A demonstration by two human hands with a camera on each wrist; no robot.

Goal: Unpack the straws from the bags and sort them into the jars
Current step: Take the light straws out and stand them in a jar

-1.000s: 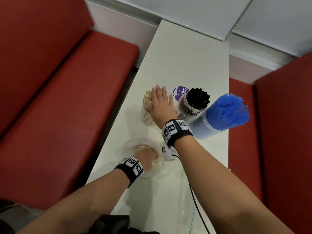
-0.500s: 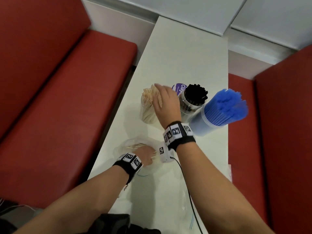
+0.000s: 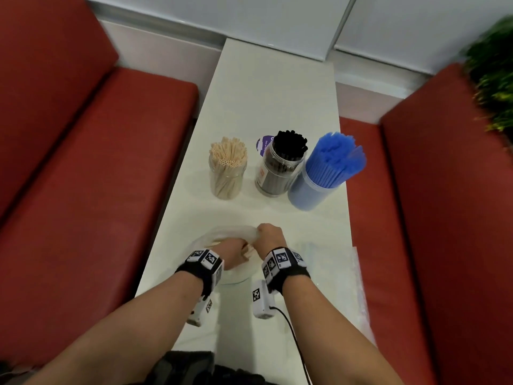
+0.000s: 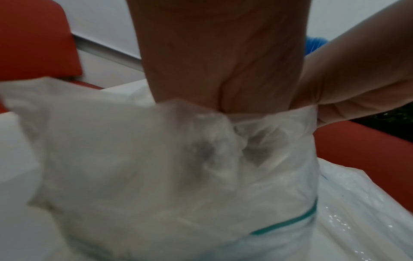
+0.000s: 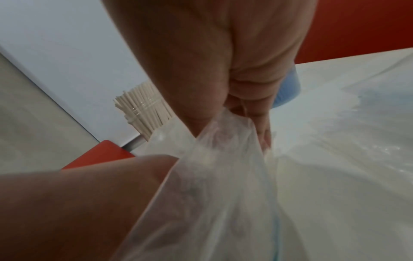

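Head view: three jars are seen standing in a row across the middle of the white table, already stocked. The jar of cream straws is nearest the left edge, the jar of black straws is in the centre, and the jar of blue straws is by the right edge. The task is judged to be well advanced. Near the front edge a clear bag is being worked by both hands; a few cream straws are glimpsed in it, so at least one batch appears to be left. The left hand is sunk in the bag's mouth, and the right hand is closed on the bag's rim. A flattened plastic bag is seen lying along the right edge.

Left wrist view: the bag, marked with a green line, fills the blurred frame. The left hand is swallowed past the palm, so whether its fingers are curled on straws cannot be told. The right hand is shown pinching the rim.

Right wrist view: the right hand is shown with fingers curled tight on gathered plastic. Behind it the cream straws' jar is partly visible and the blue jar is reduced to a sliver. The bag's contents cannot be counted.
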